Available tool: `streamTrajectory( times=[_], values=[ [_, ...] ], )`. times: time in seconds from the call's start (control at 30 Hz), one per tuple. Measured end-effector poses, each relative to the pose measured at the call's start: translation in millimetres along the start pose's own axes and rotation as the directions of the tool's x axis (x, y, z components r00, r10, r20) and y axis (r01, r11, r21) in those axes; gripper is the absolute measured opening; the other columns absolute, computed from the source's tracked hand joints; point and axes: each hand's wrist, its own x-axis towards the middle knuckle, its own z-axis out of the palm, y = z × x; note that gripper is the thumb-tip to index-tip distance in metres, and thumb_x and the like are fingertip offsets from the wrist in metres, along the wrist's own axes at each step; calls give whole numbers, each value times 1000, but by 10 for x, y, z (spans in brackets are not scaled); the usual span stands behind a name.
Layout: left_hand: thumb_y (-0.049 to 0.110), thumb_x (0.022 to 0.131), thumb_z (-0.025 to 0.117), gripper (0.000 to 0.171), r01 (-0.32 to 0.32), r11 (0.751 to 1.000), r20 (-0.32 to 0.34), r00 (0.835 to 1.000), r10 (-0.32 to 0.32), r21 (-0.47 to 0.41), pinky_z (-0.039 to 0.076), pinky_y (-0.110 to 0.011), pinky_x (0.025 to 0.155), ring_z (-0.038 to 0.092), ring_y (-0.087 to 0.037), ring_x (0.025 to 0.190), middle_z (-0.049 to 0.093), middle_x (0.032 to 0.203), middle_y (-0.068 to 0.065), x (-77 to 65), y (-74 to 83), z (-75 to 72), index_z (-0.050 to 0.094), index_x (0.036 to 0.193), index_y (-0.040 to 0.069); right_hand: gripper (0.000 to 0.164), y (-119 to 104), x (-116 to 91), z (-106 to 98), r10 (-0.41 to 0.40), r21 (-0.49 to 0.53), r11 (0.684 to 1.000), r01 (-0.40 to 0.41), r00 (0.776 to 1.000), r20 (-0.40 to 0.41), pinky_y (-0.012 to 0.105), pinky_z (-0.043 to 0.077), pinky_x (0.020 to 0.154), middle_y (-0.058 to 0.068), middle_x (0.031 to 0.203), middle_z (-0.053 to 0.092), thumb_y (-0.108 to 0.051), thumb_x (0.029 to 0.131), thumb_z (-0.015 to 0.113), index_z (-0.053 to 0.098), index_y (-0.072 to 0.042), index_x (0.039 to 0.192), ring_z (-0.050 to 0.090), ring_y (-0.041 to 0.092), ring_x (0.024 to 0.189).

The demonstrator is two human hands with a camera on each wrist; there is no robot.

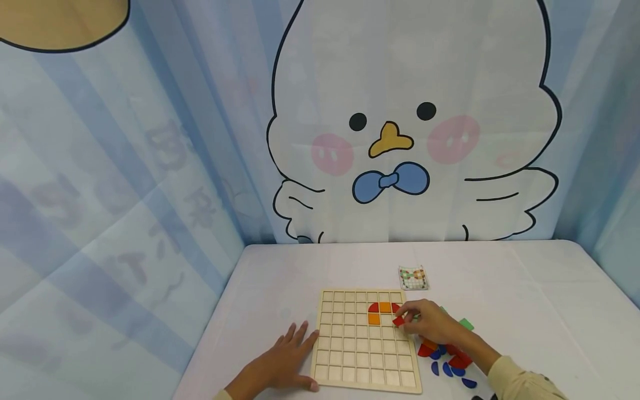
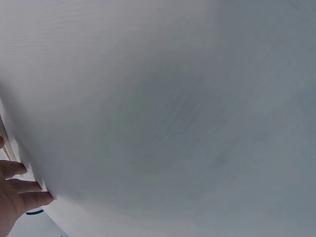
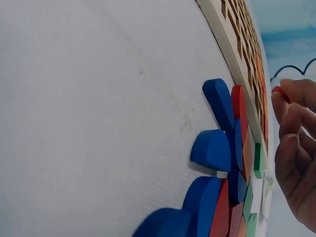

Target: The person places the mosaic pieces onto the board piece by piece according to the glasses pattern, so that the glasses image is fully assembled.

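A wooden grid board (image 1: 350,345) lies on the white table, with orange square tiles (image 1: 384,307) and red curved tiles (image 1: 373,308) set in a few upper right cells. My right hand (image 1: 429,321) pinches a small red tile (image 1: 398,321) between thumb and fingertips, over the board's right side. In the right wrist view the red tile (image 3: 282,94) shows thin and edge-on between the fingertips. My left hand (image 1: 286,361) rests on the table with fingers spread, fingertips and thumb at the board's left edge. In the left wrist view only some of its fingers (image 2: 37,198) show.
Right of the board lies a loose pile of blue half-round pieces (image 1: 447,369), red pieces (image 1: 461,360) and green pieces (image 1: 466,324), partly under my right forearm. A small pattern card (image 1: 413,278) lies behind the board. A printed curtain (image 1: 390,216) hangs beyond the table.
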Motion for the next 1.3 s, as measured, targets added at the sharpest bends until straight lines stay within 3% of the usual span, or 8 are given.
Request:
streamTrajectory(
  times=[0.33, 0.7, 0.97, 1.3],
  values=[
    [74, 76, 67, 107, 1, 1000, 8, 1000, -1, -8, 33, -64, 113, 20, -47, 151, 19, 167, -19, -5, 4, -13, 27, 160, 21, 29, -41, 8, 62, -10, 24, 1000, 10, 1000, 20, 23, 51, 53, 2, 87, 63, -12, 88, 74, 69, 0, 114, 58, 13, 62],
    [74, 77, 67, 106, -1, 1000, 0, 1000, 1, -5, 33, -63, 113, 21, -47, 151, 20, 166, -19, -18, 14, -25, 27, 160, 22, 27, -19, 57, 194, -34, 16, 999, 33, 999, 19, 21, 47, 56, 0, 86, 64, -17, 86, 78, 71, -6, 109, 56, 9, 67],
    [75, 77, 66, 106, -11, 1000, -14, 1000, 11, -3, 34, -64, 113, 21, -47, 151, 20, 166, -19, -20, -4, -3, 27, 160, 21, 26, -58, 96, 260, -92, 57, 994, 89, 994, 55, 22, 49, 56, 2, 87, 67, -7, 84, 73, 71, -2, 110, 58, 6, 67],
    [76, 76, 66, 106, -9, 1000, -17, 1000, 9, -4, 33, -64, 113, 21, -47, 151, 20, 167, -18, 2, -19, 24, 27, 160, 24, 24, -117, 148, 349, -109, 14, 994, 109, 994, 30, 20, 45, 60, -2, 82, 63, -12, 83, 80, 73, -4, 104, 53, 4, 67]
  ],
)
